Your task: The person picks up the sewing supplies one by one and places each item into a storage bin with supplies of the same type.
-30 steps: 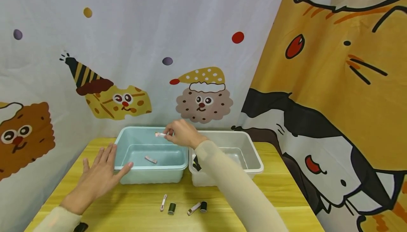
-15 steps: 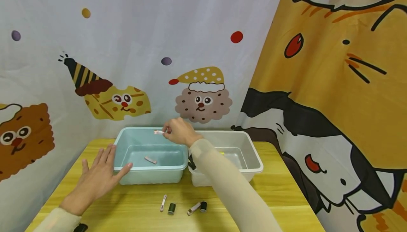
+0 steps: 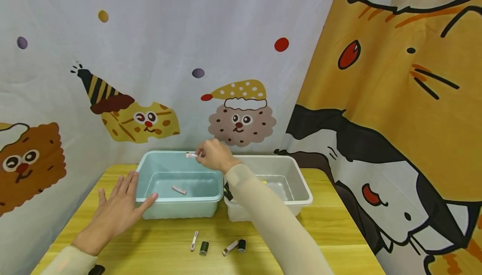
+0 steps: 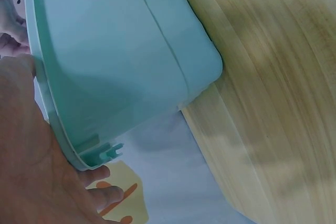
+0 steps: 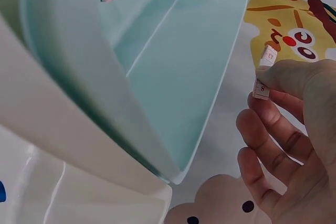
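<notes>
My right hand [image 3: 215, 156] pinches a folded tape measure [image 5: 265, 72] between thumb and fingers, above the back right part of the light blue bin [image 3: 177, 199]. Pink and white with printed numbers, the tape sticks out past the fingertips. Another folded tape measure [image 3: 179, 190] lies on the bin's floor and also shows in the right wrist view. My left hand [image 3: 116, 206] rests against the bin's left rim, fingers straight and spread; in the left wrist view the blue wall [image 4: 121, 51] is beside the palm.
Right of the blue bin stands a white bin [image 3: 297, 183], partly behind my right sleeve, with a black item [image 3: 227, 192] inside. Before the bins lie a white looped bundle [image 3: 194, 240], a dark green thread spool [image 3: 204, 248], a small metallic-looking clip [image 3: 230, 248] and a black spool [image 3: 242, 245].
My right hand has risen slightly with the tape measure, and its forearm has shifted a little left, exposing a bit of yellow in the white bin. The left hand stays put.
</notes>
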`<state>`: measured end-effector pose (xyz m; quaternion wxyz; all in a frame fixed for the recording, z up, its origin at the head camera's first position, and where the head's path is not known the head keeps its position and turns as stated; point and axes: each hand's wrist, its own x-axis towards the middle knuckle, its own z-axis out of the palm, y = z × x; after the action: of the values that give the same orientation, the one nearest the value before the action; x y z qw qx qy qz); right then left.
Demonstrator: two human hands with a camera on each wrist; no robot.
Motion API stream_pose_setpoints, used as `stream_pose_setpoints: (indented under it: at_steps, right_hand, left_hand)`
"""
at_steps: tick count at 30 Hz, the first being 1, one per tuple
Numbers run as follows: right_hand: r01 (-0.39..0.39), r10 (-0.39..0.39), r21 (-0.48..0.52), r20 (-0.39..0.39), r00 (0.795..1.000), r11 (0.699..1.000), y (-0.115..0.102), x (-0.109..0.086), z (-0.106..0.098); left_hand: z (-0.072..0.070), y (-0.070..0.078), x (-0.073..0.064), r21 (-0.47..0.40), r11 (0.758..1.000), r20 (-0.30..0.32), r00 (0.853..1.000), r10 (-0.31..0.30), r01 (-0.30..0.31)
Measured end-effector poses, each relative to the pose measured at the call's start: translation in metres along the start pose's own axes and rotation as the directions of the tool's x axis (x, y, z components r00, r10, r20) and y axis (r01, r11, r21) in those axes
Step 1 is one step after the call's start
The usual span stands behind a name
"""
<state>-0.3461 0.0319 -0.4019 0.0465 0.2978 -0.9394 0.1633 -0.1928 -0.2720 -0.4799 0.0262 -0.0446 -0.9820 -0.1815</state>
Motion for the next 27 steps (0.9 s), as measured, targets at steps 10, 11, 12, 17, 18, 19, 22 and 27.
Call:
stream_pose_setpoints:
  at_steps: [10,11,12,17,18,19,22,27]
  right_hand:
    - [-0.039,0.042,-0.057,0.041,0.998,0.998,-0.005,-0.003,-0.002]
    - [-0.044,0.046,-0.051,0.042,0.998,0.998,-0.005,-0.004,-0.001]
    - [-0.048,0.05,-0.047,0.041,0.998,0.998,-0.005,-0.005,-0.001]
    - [-0.06,0.061,-0.034,0.03,0.998,0.998,-0.006,-0.008,-0.001]
    - [-0.059,0.06,-0.033,0.028,0.998,0.998,-0.006,-0.009,-0.002]
    - [-0.057,0.058,-0.029,0.027,0.998,0.998,-0.006,-0.01,-0.003]
    - [-0.042,0.042,-0.023,0.021,0.999,0.999,-0.007,-0.013,-0.004]
    - [-0.016,0.016,-0.016,0.017,1.0,1.0,-0.004,-0.017,-0.006]
  left_hand:
    - [-0.001,0.001,0.0,0.009,1.0,0.001,1.0,-0.005,0.005]
    - [-0.001,0.001,0.0,0.01,1.0,0.0,1.0,-0.004,0.004]
    - [-0.001,0.001,0.0,0.011,1.0,-0.001,1.0,-0.004,0.004]
    - [0.0,0.001,0.0,0.006,1.0,0.007,1.0,-0.008,0.008]
    - [0.0,0.001,-0.001,0.005,1.0,0.009,1.0,-0.009,0.009]
    - [0.0,0.001,-0.001,0.005,1.0,0.011,1.0,-0.01,0.01]
    - [0.0,0.001,-0.002,0.007,1.0,0.006,1.0,-0.007,0.007]
    - [0.0,0.002,-0.002,0.005,1.0,0.008,1.0,-0.007,0.007]
